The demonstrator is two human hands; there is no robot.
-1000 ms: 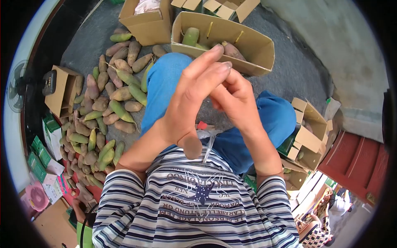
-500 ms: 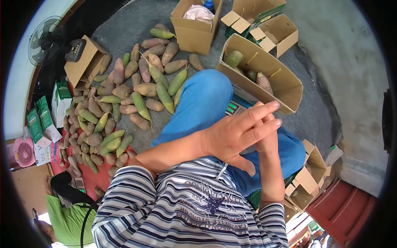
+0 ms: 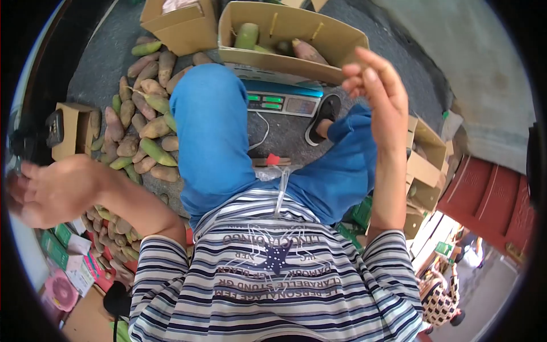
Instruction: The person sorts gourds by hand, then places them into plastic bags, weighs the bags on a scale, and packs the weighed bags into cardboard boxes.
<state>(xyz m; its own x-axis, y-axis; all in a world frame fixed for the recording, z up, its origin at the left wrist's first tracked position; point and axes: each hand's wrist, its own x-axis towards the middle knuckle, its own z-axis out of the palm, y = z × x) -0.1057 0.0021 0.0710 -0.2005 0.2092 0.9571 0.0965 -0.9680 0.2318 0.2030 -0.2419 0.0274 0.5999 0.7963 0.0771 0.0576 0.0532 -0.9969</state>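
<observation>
My left hand (image 3: 60, 191) is stretched far out to the left, blurred by motion, its fingers apart and nothing seen in them. It is nearest to a small open carton (image 3: 74, 128) beside the radish pile. My right hand (image 3: 384, 94) is raised with fingers loosely bent and apart, holding nothing. Its fingertips overlap the right end of a long cardboard box (image 3: 296, 68) in this view. Inside that box lie a green radish (image 3: 247, 36) and a reddish one (image 3: 309, 52). Just below the box, a weighing scale (image 3: 285, 101) shows lit green displays.
Many green and brownish-red radishes (image 3: 154, 131) are heaped on the floor at left. Another carton (image 3: 179, 25) stands behind them. Open boxes (image 3: 424, 159) sit at right near a red door (image 3: 484, 194). A pink fan (image 3: 61, 290) is at lower left.
My hands, crossed together before, have moved apart: the left swung far left, the right went up. The view has shifted right, and the scale and my foot have come into sight.
</observation>
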